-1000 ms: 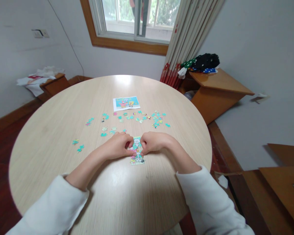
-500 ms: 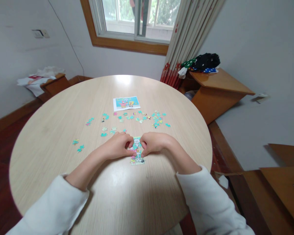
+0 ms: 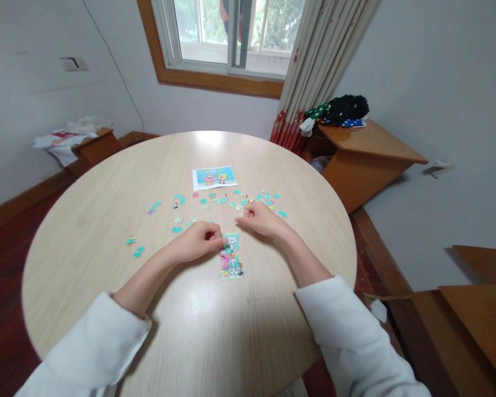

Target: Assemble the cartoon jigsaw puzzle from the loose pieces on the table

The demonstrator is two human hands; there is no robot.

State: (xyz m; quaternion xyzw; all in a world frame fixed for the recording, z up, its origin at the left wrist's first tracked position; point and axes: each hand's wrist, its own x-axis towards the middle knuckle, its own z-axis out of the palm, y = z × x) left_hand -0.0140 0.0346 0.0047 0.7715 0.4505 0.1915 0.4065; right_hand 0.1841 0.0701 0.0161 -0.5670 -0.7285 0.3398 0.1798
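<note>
A partly joined jigsaw puzzle (image 3: 232, 264) with cartoon figures lies flat on the round table. My left hand (image 3: 199, 241) is curled at its upper left, with thumb and fingertips closed on that edge. Above the puzzle and a little to its right hovers my right hand (image 3: 261, 218), its fingers bent and the thumb somewhat apart from them, with nothing visible between. Just beyond it are loose turquoise puzzle pieces (image 3: 282, 213), partly covered by the hand. More pieces (image 3: 177, 229) lie beyond my left hand.
A printed cartoon picture (image 3: 215, 177) rests on the pale wooden table (image 3: 182, 342), behind the loose pieces. Two joined pieces (image 3: 139, 252) lie at left. Past the table stand a wooden cabinet (image 3: 372, 146) bearing cloth and a curtain (image 3: 314, 71) beside the window.
My right hand has let go of the puzzle's right side and moved up and away, toward the loose pieces. My left hand has stayed at the puzzle's upper left. The view has shifted slightly.
</note>
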